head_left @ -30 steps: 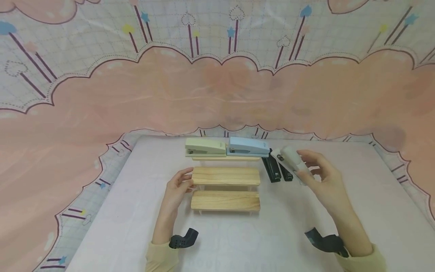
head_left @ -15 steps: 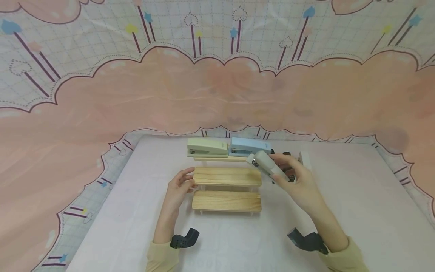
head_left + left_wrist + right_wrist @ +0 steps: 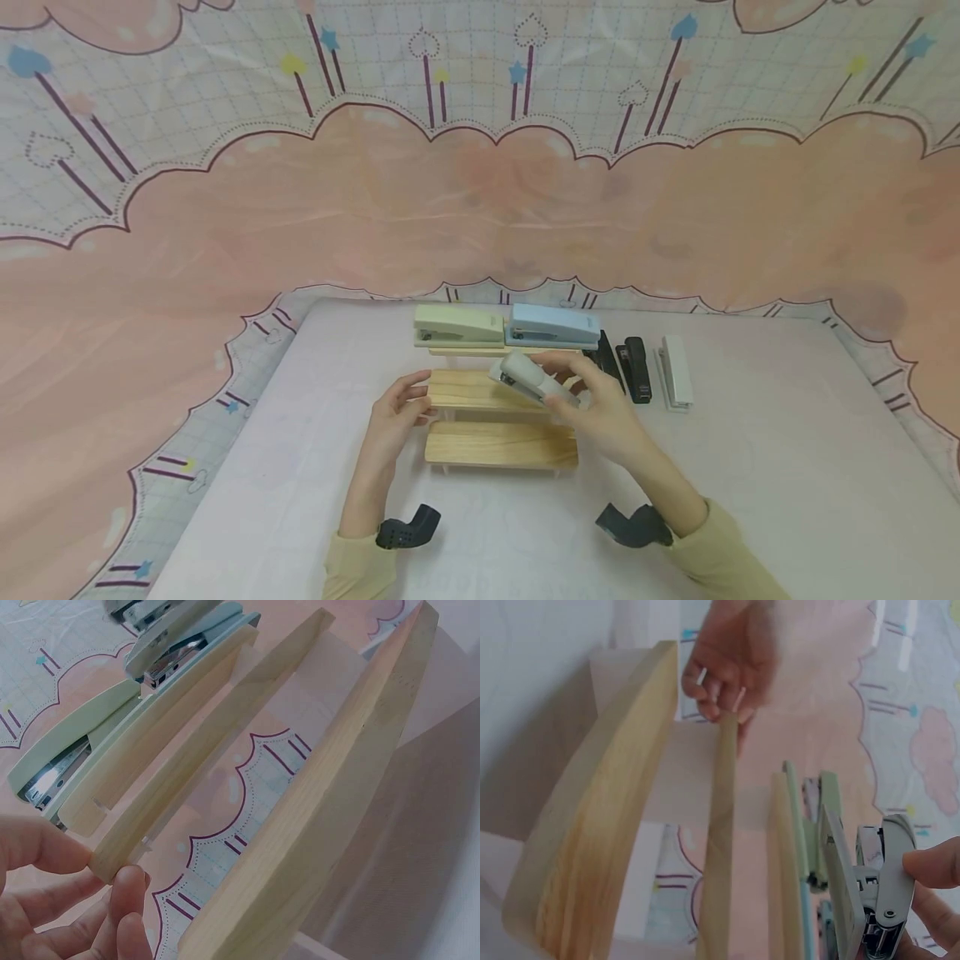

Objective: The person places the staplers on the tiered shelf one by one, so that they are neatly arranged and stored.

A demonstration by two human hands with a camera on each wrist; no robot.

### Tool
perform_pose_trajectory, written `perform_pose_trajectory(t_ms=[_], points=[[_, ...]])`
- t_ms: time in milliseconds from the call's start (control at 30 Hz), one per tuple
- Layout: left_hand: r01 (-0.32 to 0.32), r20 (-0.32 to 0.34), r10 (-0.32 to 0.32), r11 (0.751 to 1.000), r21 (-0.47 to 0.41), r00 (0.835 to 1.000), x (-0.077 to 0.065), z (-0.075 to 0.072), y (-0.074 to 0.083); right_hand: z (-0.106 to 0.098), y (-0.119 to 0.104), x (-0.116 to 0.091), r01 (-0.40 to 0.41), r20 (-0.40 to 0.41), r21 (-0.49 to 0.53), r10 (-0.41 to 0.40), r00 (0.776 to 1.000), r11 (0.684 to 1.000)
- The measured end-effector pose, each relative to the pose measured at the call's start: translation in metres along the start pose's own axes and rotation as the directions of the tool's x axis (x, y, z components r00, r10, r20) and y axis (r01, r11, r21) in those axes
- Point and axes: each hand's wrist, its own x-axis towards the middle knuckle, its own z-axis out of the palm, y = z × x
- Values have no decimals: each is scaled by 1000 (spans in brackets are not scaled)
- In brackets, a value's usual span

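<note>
A tiered stand with three wooden shelves is in front of me. At its left side my left hand (image 3: 396, 412) pinches the end of the middle shelf (image 3: 461, 389) between thumb and fingers; the left wrist view shows this grip closely. My right hand (image 3: 606, 414) holds a light grey stapler (image 3: 527, 375) by its rear part, tilted, its front pointing left. The stapler overlaps the right half of the middle shelf in the head view. In the right wrist view the grey stapler (image 3: 896, 877) shows its metal front. A green stapler (image 3: 459, 323) and a blue stapler (image 3: 555, 323) lie end to end on the top shelf.
The bottom shelf (image 3: 501, 444) is nearest me. Right of the stand, a black stapler (image 3: 637, 371) and a white stapler (image 3: 677, 372) stand on the white table (image 3: 795, 467); another black one (image 3: 609, 360) is partly hidden behind my right hand. A patterned cloth (image 3: 480, 200) hangs behind.
My right hand has carried the grey stapler left, from above the staplers on the right to over the middle shelf, uncovering the white one. My left hand keeps its place on the shelf.
</note>
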Motion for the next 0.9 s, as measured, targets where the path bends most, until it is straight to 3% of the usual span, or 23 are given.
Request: perform_pose_trajectory(t_ms=[433,900], points=[[-5,9,5,1000,-19,1000,-1,-2,-1,31,-4,23,11,106,13,-13,994,1000],[-14,22,14,1000,-25,1000,-3,-2,0,51,-7,42,-53,191,23,48,980,998]])
